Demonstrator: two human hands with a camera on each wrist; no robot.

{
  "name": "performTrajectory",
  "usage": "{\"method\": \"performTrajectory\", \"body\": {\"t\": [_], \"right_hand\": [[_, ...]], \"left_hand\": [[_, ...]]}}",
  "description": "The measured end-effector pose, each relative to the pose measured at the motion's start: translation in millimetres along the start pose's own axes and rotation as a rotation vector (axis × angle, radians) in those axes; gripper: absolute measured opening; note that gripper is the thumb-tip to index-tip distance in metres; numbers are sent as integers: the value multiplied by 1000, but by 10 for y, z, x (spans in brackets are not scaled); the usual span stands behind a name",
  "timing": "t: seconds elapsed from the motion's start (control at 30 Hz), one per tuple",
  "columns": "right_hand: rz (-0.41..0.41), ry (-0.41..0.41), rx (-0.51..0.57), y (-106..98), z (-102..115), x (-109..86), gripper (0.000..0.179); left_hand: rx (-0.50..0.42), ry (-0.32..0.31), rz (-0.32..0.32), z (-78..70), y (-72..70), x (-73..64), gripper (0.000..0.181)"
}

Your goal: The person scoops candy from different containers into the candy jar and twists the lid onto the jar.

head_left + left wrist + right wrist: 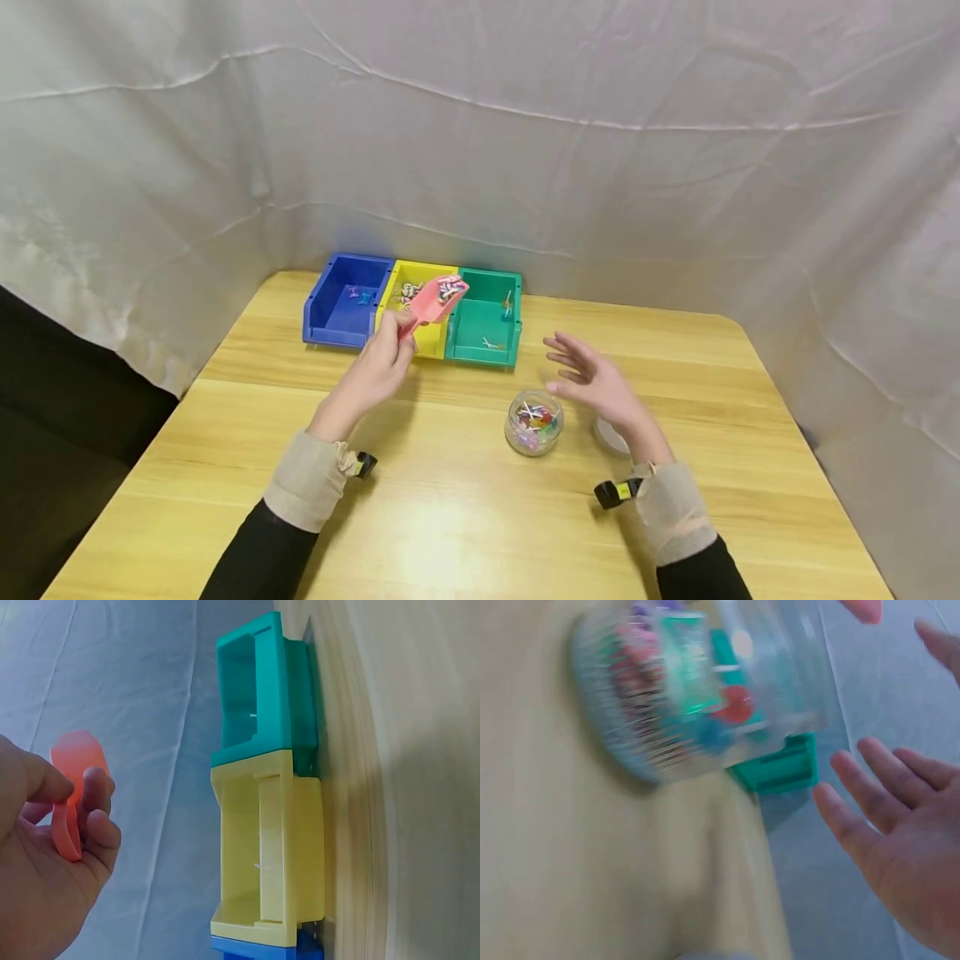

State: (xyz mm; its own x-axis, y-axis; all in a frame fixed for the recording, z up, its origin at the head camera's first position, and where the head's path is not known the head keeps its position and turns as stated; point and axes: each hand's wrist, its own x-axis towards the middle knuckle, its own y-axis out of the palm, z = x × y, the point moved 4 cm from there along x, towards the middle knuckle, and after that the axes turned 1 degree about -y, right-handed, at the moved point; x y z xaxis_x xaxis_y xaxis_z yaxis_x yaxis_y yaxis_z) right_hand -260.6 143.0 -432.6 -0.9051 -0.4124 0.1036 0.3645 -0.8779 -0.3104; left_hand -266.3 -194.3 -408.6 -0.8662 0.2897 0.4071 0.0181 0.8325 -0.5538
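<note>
My left hand (384, 360) grips a pink scoop (429, 305) by its handle, raised over the yellow bin (432, 340). Striped pieces (450, 288) lie in the scoop's bowl. In the left wrist view the scoop (79, 757) shows from behind, thumb and fingers around the handle. My right hand (600, 385) hovers with fingers extended, just right of a clear jar (533, 423) holding lollipops and other colourful pieces. The right wrist view shows the jar (780, 667) blurred, with the right hand (907, 817) apart from it.
A blue bin (339, 337) with a few small pieces and a green bin (483, 354) with some lollipops flank the yellow one, which holds striped pieces. A round pale lid (611, 437) lies right of the jar, partly behind my right wrist. Grey curtain (600, 192) surrounds the wooden table (450, 500).
</note>
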Motion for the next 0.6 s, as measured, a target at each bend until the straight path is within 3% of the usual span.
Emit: {"method": "performTrajectory", "body": {"t": [0.13, 0.3, 0.47, 0.6], "right_hand": [[95, -4, 66, 79, -134, -208, 102], [195, 11, 69, 181, -270, -327, 113], [236, 26, 121, 267, -364, -380, 112], [239, 42, 150, 309, -412, -421, 109]], "left_hand": [[-8, 50, 50, -86, 0, -109, 24], [7, 121, 105, -204, 12, -247, 23], [52, 217, 125, -282, 81, -400, 22], [55, 259, 157, -339, 138, -504, 22]]}}
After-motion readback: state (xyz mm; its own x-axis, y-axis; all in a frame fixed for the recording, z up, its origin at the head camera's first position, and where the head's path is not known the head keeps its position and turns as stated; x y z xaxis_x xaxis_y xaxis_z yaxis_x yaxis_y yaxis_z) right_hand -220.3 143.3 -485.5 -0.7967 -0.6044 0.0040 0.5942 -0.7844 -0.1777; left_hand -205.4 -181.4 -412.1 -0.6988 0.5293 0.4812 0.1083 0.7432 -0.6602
